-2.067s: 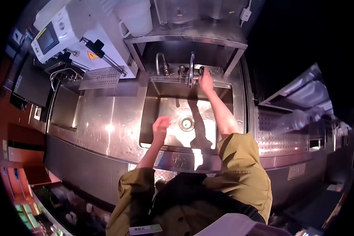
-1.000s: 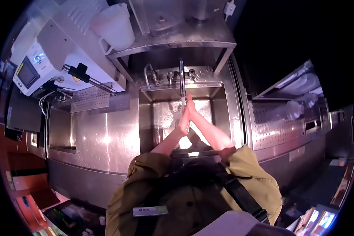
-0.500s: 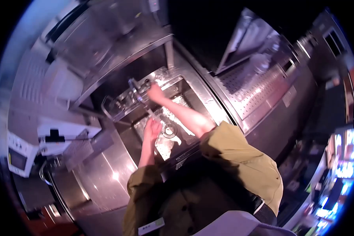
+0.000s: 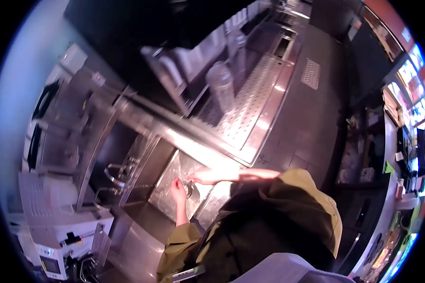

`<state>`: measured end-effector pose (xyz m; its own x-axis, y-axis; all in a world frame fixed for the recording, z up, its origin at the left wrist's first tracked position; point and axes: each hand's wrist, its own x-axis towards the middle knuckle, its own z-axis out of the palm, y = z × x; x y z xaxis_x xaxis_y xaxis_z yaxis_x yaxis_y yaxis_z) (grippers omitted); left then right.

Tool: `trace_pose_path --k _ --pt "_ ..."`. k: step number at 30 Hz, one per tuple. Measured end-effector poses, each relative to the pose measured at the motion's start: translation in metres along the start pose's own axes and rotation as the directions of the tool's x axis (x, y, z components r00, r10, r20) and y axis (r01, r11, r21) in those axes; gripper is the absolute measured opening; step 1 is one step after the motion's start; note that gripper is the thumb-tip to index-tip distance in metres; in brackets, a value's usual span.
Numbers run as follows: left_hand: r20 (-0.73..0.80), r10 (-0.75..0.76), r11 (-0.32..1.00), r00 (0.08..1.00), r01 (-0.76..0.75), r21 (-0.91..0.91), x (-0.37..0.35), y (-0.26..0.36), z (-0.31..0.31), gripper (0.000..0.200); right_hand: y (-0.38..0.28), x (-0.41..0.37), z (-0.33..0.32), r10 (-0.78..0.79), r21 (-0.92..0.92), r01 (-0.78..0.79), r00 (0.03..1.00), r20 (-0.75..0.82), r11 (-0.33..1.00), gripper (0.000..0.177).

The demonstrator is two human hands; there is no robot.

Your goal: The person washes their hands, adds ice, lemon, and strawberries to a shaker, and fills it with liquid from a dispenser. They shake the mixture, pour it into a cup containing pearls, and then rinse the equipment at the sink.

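My left hand is low inside the metal sink, its fingers loosely bent, with nothing visible in it. Just to its right, my right hand reaches in with the fingers slightly curled toward the left one; no object shows between them. Below both hands lies the round drain, partly covered by them. A curved metal tap stands at the sink's left side, and a thin streak like water runs from it toward my left hand.
A perforated metal drainboard lies beyond the sink, with a clear tall container on it. A white machine with a small screen sits at lower left. Shelving stands across the floor at right.
My right hand has left the tap area and come down beside my left hand over the drain. The view has turned, bringing the drainboard and floor further into sight.
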<state>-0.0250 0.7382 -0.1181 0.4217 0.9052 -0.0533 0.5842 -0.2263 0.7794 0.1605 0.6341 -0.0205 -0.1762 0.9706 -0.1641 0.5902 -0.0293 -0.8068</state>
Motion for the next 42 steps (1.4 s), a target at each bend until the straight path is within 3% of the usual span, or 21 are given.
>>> trace_pose_path --k 1,3,5,9,11,15,18,19,20,22,25,27,29,30,31,34,38,39,40,41,42 --pt "-0.032 0.081 0.995 0.996 -0.083 -0.060 -0.010 0.048 0.012 0.023 0.012 -0.031 -0.013 -0.006 0.181 0.023 0.995 -0.096 0.983 0.028" --pt "-0.061 0.235 0.942 0.970 -0.243 -0.232 -0.016 0.104 0.056 0.017 0.032 -0.097 -0.054 0.023 0.078 -0.004 0.970 -0.244 0.997 0.028" --pt "-0.087 0.312 0.912 0.946 -0.324 -0.253 -0.028 0.162 0.104 0.015 0.061 -0.157 -0.095 0.271 0.273 -0.211 0.941 -0.204 0.939 0.036" --pt "-0.106 0.144 0.824 0.984 -0.178 -0.537 -0.042 0.270 0.229 0.017 0.158 -0.266 -0.136 0.221 0.089 -0.208 0.788 -0.575 0.974 0.045" --pt "-0.283 0.355 0.853 0.891 -0.432 -0.292 -0.030 0.293 0.311 0.017 0.208 -0.324 -0.148 0.289 0.116 -0.278 0.732 -0.617 0.953 0.048" --pt "-0.299 0.301 0.886 0.906 -0.381 -0.263 -0.010 0.383 0.398 0.024 0.271 -0.441 -0.159 0.566 0.071 -0.739 0.446 -0.694 0.669 0.049" --pt "-0.343 0.192 0.932 0.920 -0.280 -0.229 0.028 0.389 0.434 0.022 0.364 -0.500 -0.159 0.724 0.424 -0.603 0.434 -0.536 0.675 0.049" --pt "-0.326 0.039 0.924 0.944 -0.158 -0.348 0.032 0.398 0.433 0.022 0.400 -0.515 -0.141 0.625 0.447 -0.500 0.276 -0.730 0.742 0.042" --pt "-0.290 -0.113 0.886 0.950 -0.036 -0.463 0.030 0.415 0.427 0.021 0.411 -0.532 -0.144 0.852 0.546 -0.699 0.178 -0.493 0.462 0.042" --pt "-0.317 -0.265 0.791 0.911 0.017 -0.611 0.068 0.397 0.445 0.018 0.422 -0.558 -0.136 0.897 0.215 -0.961 0.063 -0.438 0.173 0.049" --pt "-0.408 -0.381 0.716 0.830 -0.015 -0.698 0.124 0.357 0.451 0.015 0.536 -0.566 -0.112 0.951 0.402 -0.876 0.172 -0.257 0.267 0.045" --pt "-0.258 -0.563 0.604 0.785 0.178 -0.777 0.121 0.393 0.438 0.016 0.574 -0.556 -0.142 0.929 0.393 -0.845 0.292 -0.228 0.363 0.042" --pt "-0.440 -0.584 0.619 0.682 0.024 -0.785 0.141 0.365 0.451 0.017 0.559 -0.538 -0.228 0.877 0.329 -0.814 0.423 -0.229 0.479 0.039" --pt "-0.509 -0.586 0.607 0.630 -0.076 -0.791 0.166 0.368 0.465 0.017 0.575 -0.522 -0.255 0.772 0.246 -0.762 0.469 -0.429 0.599 0.037" --pt "-0.422 -0.630 0.619 0.651 0.094 -0.779 0.176 0.365 0.463 0.016 0.588 -0.507 -0.291 0.660 0.168 -0.692 0.544 -0.518 0.702 0.034" --pt "-0.539 -0.600 0.673 0.591 0.010 -0.739 0.198 0.375 0.460 0.017 0.546 -0.461 -0.428 0.398 0.171 -0.428 0.526 -0.751 0.887 0.022" --pt "0.127 -0.761 -0.124 0.636 0.050 -0.991 0.253 0.368 0.425 0.022 0.460 -0.372 -0.559 0.212 0.086 -0.225 0.628 -0.749 0.970 0.029" --pt "0.276 -0.716 -0.331 0.641 0.037 -0.943 0.265 0.374 0.424 0.025 0.418 -0.349 -0.590 -0.111 -0.031 0.131 0.656 -0.746 0.991 0.036" --pt "0.383 -0.669 -0.418 0.636 0.104 -0.903 0.274 0.378 0.423 0.029 0.394 -0.314 -0.602 -0.146 -0.104 0.102 0.715 -0.684 0.989 0.046" --pt "0.477 -0.621 -0.497 0.623 0.157 -0.853 0.279 0.382 0.417 0.033 0.374 -0.271 -0.613 -0.425 -0.261 0.342 0.613 -0.666 0.903 0.054" --pt "0.516 -0.600 -0.540 0.612 0.166 -0.825 0.271 0.402 0.414 0.039 0.346 -0.232 -0.617 -0.436 -0.174 0.428 0.649 -0.624 0.887 0.061"
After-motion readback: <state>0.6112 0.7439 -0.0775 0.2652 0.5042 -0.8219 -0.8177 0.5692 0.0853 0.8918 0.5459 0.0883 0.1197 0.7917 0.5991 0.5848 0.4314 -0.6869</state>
